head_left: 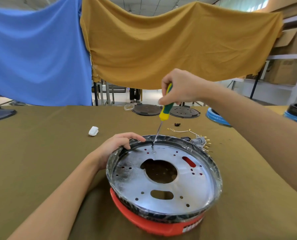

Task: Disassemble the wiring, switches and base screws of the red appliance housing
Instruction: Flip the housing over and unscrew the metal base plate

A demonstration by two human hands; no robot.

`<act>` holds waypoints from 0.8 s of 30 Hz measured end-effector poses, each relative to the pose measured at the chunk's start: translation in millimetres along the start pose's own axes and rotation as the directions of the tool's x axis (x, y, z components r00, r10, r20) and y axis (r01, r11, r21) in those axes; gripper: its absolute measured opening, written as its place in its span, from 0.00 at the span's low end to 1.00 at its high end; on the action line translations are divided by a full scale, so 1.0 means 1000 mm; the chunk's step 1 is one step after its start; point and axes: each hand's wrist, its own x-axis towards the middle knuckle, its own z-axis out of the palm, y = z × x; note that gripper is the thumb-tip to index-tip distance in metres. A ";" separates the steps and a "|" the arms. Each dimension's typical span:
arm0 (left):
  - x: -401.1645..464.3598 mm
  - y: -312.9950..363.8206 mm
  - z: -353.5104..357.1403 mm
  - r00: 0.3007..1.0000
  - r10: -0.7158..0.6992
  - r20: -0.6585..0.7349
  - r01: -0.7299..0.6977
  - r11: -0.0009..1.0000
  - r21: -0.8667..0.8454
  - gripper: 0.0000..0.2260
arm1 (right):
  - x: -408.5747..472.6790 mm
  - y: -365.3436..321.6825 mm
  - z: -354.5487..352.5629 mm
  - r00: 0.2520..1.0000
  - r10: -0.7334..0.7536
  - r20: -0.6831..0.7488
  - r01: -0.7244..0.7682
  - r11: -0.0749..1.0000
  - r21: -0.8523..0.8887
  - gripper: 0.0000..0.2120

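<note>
The red appliance housing [154, 226] lies upside down near the table's front, its round silver base plate [192, 189] facing up inside a dark rim. My left hand [116, 148] grips the rim at its far left. My right hand [180, 87] holds a green and yellow screwdriver [165, 110] upright. Its tip sits on a screw [152, 146] at the plate's far edge. Removed wiring with grey switches [198, 141] lies on the cloth just behind the housing.
A white plastic part [93, 131] lies left of the housing. Two dark round plates [146, 110] rest at the table's far edge, and blue-rimmed parts [217, 116] sit at the right. A small black piece [177, 124] is near the wires. Blue and mustard cloths hang behind.
</note>
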 end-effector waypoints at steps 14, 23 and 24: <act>-0.002 0.003 -0.004 0.998 -0.045 0.036 0.044 0.998 0.050 0.21 | 0.028 -0.039 -0.001 0.994 0.103 0.038 -0.064 0.825 -0.561 0.26; -0.003 0.006 -0.003 0.995 -0.090 0.053 0.090 0.996 -0.013 0.23 | 0.016 -0.016 -0.017 0.954 -0.165 0.250 0.180 0.983 -0.040 0.10; -0.003 0.007 -0.003 0.994 -0.091 0.053 0.093 0.995 -0.030 0.22 | 0.014 -0.013 -0.017 0.959 -0.157 0.237 0.157 0.987 0.019 0.11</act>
